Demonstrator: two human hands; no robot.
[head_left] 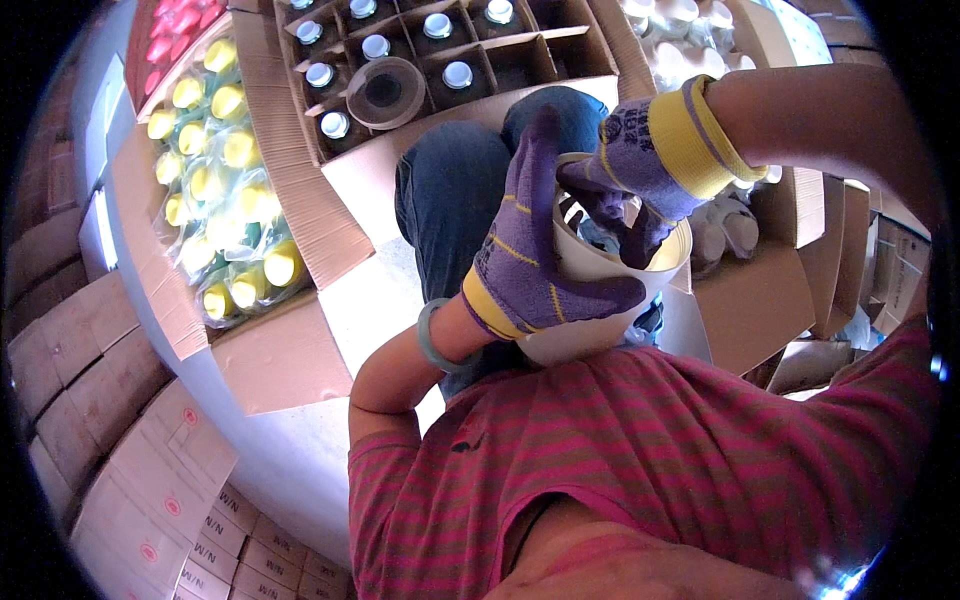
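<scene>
A white bucket (570,343) rests against my lap, its mouth facing up. My left hand (530,245), in a purple and yellow knit glove, wraps its outer side with thumb and fingers spread around the wall. Gloved the same way, my right hand (630,175) reaches over the rim with its fingers curled down inside. Bluish and dark bits show beneath those fingers, too small and covered to name. Whatever the right fingertips pinch is hidden. Beyond my knees stands a divided carton (470,107) of dark bottles with pale caps (457,75). A round clear tub (386,92) sits over one compartment.
At the left, an open carton (262,362) holds yellow-capped bottles (240,150) under plastic film. Red-topped items (175,40) lie beyond it. Another open carton (757,300) at the right holds pale round-topped containers (722,230). Stacked cardboard boxes (140,480) fill the lower left.
</scene>
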